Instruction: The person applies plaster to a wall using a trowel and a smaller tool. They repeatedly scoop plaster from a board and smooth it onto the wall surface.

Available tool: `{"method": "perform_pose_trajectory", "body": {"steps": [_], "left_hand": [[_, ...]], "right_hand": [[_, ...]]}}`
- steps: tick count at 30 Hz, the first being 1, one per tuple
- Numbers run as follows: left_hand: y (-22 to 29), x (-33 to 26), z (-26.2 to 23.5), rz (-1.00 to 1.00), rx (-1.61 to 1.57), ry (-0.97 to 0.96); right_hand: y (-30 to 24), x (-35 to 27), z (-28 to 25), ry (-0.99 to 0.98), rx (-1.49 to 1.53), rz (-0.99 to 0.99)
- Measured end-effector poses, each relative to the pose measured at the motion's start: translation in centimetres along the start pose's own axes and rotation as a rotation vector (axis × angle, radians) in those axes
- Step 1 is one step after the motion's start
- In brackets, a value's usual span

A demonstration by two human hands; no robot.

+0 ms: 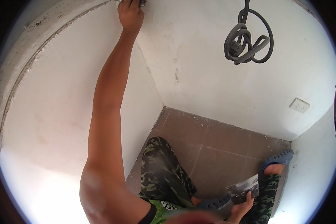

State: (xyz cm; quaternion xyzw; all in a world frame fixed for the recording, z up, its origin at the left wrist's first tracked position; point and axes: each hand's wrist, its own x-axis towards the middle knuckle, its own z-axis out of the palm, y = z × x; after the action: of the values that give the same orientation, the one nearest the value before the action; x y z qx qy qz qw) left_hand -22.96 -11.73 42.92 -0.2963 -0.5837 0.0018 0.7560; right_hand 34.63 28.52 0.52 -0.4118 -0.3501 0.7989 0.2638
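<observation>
My left arm stretches up the corner of the white walls point(63, 97). At the top edge my left hand point(131, 16) has its fingers curled against the wall, closed around a small dark thing point(142, 3) that is mostly cut off by the picture's edge. Low on the right, my right hand point(244, 207) grips a wide, flat scraper point(246, 186) with a greyish, smeared blade, its thumb laid over the near part. The scraper is held above the floor, beside my lower leg. Its handle, if any, is hidden by the hand.
A coiled dark cable point(246, 41) with a plug hangs in front of the far wall. A white power socket point(299, 105) sits low on that wall. Camouflage trousers point(160, 171) and a blue clog point(278, 159) show over brown floor tiles point(212, 149). A rough ledge point(33, 48) curves along the upper left.
</observation>
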Motion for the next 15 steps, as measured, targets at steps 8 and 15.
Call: {"method": "perform_pose_trajectory", "body": {"steps": [8, 15], "left_hand": [[3.6, -2.4, -0.5, -0.068, 0.11, -0.08], [1.8, -3.0, -5.5, -0.587, 0.191, -0.232]], "right_hand": [[0.2, 0.8, -0.2, -0.048, 0.046, -0.018], [-0.2, 0.4, -0.1, -0.032, 0.05, -0.018]]}}
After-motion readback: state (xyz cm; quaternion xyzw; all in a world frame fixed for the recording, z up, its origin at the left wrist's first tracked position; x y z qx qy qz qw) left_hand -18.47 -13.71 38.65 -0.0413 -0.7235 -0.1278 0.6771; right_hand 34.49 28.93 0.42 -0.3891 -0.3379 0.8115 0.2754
